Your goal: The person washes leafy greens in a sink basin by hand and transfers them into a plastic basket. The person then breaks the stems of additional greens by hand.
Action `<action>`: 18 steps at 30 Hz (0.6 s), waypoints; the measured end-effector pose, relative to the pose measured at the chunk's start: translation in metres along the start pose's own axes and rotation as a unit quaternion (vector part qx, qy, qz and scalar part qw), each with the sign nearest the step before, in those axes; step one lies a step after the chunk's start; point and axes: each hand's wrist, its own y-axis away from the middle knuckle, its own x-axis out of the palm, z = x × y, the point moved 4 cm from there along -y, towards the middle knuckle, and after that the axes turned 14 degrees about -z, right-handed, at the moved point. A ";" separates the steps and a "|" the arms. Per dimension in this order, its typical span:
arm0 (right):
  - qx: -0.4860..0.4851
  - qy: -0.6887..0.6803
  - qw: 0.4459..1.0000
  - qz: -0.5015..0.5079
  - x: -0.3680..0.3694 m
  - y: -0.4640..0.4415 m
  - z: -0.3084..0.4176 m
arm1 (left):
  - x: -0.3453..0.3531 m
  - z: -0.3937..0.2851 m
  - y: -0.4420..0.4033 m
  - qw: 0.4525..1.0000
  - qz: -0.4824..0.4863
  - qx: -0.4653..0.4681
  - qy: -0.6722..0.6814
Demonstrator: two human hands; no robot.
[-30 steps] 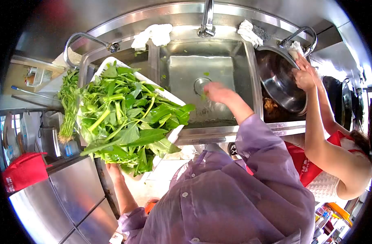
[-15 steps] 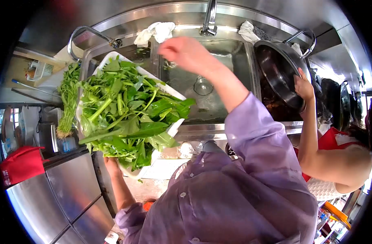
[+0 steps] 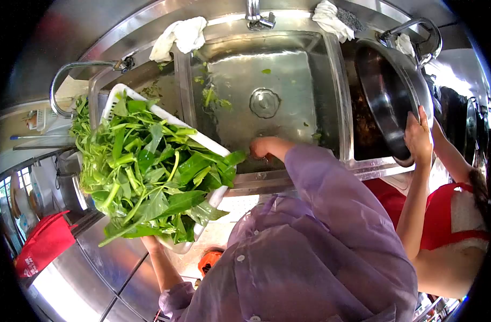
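right hand (image 3: 262, 147): located at the near edge of the square stainless-steel middle basin (image 3: 288, 67). fingers curled and partly hidden; whether they hold anything cannot be determined. left hand (image 3: 153, 244): located under the near edge of the white perforated plastic basket (image 3: 200, 138), supporting it; its fingers are covered, so their closure cannot be determined. the basket, heaped with long-stemmed green leafy vegetables (image 3: 149, 174), lies tilted to the left of the right fingers, its near end projecting past the sink edge; stems and leaves overhang its rim.

open room: ahead of the right fingers the basin floor runs to the round metal drain (image 3: 265, 103) and the far wall. ahead and left, small green leaf scraps (image 3: 209, 96) lie beside the steel divider (image 3: 184, 88). well right of them, a co-worker's hand (image 3: 419, 137) grips the rim of a large dark metal bowl (image 3: 385, 91).

differences: half a second earlier the right hand was over the far left part of the basin, near the crumpled white cloth (image 3: 179, 38); it is now at the near edge. the left hand remains beneath the basket.
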 end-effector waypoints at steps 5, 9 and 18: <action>0.016 -0.031 0.993 0.111 -0.036 0.028 0.021 | 0.010 -0.008 0.011 0.999 0.028 0.018 0.009; 0.087 -0.181 0.907 -0.370 -0.146 0.067 0.002 | 0.014 -0.011 0.019 0.999 0.032 0.005 0.044; 0.118 -0.256 0.732 -0.621 -0.164 -0.062 0.012 | -0.006 0.007 0.000 1.000 -0.011 0.023 0.011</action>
